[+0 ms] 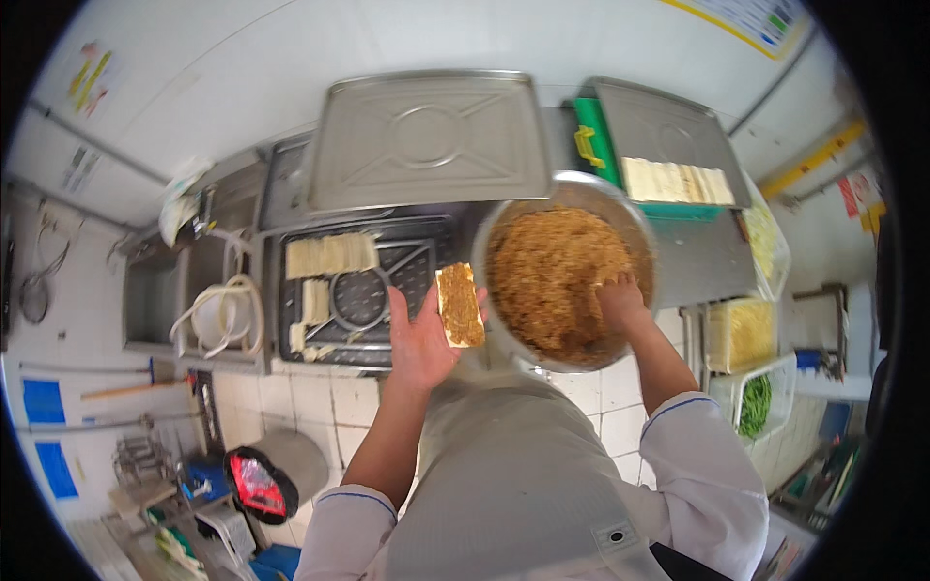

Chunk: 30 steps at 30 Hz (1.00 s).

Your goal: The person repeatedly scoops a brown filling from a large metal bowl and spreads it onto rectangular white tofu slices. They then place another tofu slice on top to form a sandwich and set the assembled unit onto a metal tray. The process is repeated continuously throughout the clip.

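On the fingers of my left hand, palm up with the thumb stretched out, rests a pale rectangular slice coated with brown filling. A large round metal bowl to the right is heaped with the same crumbly brown filling. My right hand reaches into the bowl's right side, its fingers curled and their tips sunk in the filling. Left of my left hand, a black tray with a ring-shaped pattern holds rows of plain pale slices.
Behind the bowl, a metal tray leans near the wall. More pale slices line another metal tray by a green crate. At right stand tubs of yellow shreds and green vegetables. A sink is at left.
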Motion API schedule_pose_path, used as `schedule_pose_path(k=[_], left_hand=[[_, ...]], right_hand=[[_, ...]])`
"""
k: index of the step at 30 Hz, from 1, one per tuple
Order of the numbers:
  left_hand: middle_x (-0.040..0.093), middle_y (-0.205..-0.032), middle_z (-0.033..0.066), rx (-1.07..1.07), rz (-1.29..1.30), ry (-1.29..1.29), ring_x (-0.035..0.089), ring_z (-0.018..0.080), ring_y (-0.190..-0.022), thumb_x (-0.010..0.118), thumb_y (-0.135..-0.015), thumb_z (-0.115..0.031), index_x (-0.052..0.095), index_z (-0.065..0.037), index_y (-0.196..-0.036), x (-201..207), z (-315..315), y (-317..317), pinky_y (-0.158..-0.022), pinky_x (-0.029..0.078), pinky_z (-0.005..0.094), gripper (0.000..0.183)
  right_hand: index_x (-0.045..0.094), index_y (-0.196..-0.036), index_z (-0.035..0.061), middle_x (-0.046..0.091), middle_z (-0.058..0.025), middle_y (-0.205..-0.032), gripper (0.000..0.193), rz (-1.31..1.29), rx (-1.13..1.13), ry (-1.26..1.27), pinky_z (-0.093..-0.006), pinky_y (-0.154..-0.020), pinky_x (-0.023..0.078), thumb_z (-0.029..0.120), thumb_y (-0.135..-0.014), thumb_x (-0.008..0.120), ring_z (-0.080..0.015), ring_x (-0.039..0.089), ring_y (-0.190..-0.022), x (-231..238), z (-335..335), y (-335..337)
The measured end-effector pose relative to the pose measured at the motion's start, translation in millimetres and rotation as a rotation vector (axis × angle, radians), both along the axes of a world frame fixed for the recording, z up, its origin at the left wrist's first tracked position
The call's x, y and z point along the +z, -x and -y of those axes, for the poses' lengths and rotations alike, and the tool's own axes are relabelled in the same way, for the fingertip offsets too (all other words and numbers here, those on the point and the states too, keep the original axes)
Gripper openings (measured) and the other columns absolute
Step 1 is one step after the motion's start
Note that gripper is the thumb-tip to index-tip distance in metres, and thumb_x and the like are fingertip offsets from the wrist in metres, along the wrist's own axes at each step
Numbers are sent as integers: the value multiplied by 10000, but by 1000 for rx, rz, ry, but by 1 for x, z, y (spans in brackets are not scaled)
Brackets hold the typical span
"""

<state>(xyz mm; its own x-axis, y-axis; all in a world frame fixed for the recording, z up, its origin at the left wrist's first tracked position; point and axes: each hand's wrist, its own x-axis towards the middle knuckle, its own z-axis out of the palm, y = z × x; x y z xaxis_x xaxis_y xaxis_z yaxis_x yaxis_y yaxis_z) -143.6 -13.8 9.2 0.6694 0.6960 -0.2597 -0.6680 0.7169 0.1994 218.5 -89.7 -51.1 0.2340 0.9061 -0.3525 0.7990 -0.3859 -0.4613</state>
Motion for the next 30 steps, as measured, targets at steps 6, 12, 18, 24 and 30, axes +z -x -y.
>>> schedule_pose_path(k=[6, 12, 18, 24, 30], left_hand=[[433, -1646, 256, 207, 28, 59, 449, 469, -1490, 449, -988, -820, 371, -77, -1652, -28, 16, 153, -1219, 407, 590, 999], [461, -1656, 164, 383, -11, 98, 450, 414, -1507, 450, -992, -812, 470, -89, -1609, -68, -5, 301, -1228, 402, 588, 950], [549, -1580, 142, 405, 27, 116, 498, 400, -1466, 438, -1018, -782, 473, -85, -1597, -96, -55, 440, -1210, 431, 574, 907], [541, -1584, 144, 423, 42, 181, 525, 412, -1438, 420, -1044, -752, 452, -62, -1600, -99, -90, 528, -1204, 442, 570, 887], [537, -1584, 139, 424, 83, 206, 531, 405, -1431, 429, -1044, -746, 438, -73, -1605, -106, -110, 567, -1200, 450, 570, 875]], right_hand=[[712, -1266, -7, 785, -189, -1106, 418, -393, -184, -239, -390, -846, 591, 324, -1012, 733, -281, 762, -971, -40, -48, 116], [714, -1261, -6, 749, -90, -982, 390, -951, 38, 7, -313, -787, 584, 251, -979, 796, -155, 706, -877, -53, -131, 329], [670, -1246, -39, 720, -82, -999, 438, -988, -213, 124, -326, -760, 579, 212, -932, 842, -167, 687, -872, -130, -225, 520], [630, -1172, -8, 720, -173, -1030, 619, -162, -263, -76, -404, -850, 585, 368, -788, 937, -303, 716, -908, -190, -265, 596], [613, -1188, 10, 725, -203, -1156, 674, 44, -323, 80, -455, -944, 570, 433, -777, 939, -367, 712, -1106, -201, -285, 615]])
